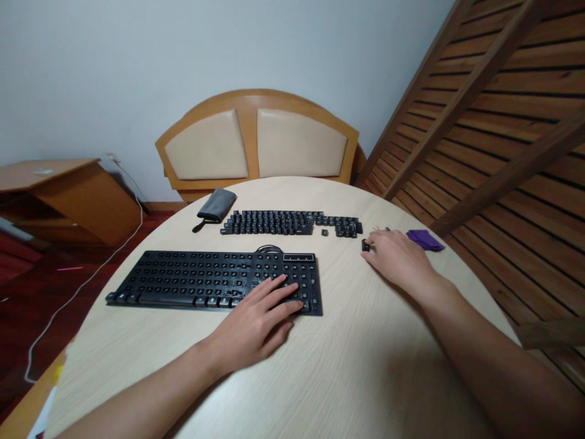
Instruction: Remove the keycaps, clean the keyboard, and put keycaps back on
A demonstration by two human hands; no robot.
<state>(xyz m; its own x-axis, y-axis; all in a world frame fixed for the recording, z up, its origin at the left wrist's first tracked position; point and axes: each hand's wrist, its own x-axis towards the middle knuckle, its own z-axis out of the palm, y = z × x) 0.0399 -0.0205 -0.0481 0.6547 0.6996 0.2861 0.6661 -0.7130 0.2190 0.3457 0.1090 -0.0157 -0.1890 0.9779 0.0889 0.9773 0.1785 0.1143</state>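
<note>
A black keyboard base (201,281) with its keycaps removed lies on the round light-wood table (347,366). My left hand (256,320) rests flat on its right end, fingers stretched out. Behind it the removed black keycaps (274,222) lie laid out in rows, with a smaller group (345,226) to the right and one single keycap (324,232) apart. My right hand (395,259) lies on the table to the right, fingers curled on a small black keycap (365,245).
A grey pouch (216,205) lies at the back left of the table. A purple cloth (425,239) sits near the right edge. A wooden chair (256,146) stands behind the table, a slatted wooden panel on the right, a low cabinet (68,195) at left.
</note>
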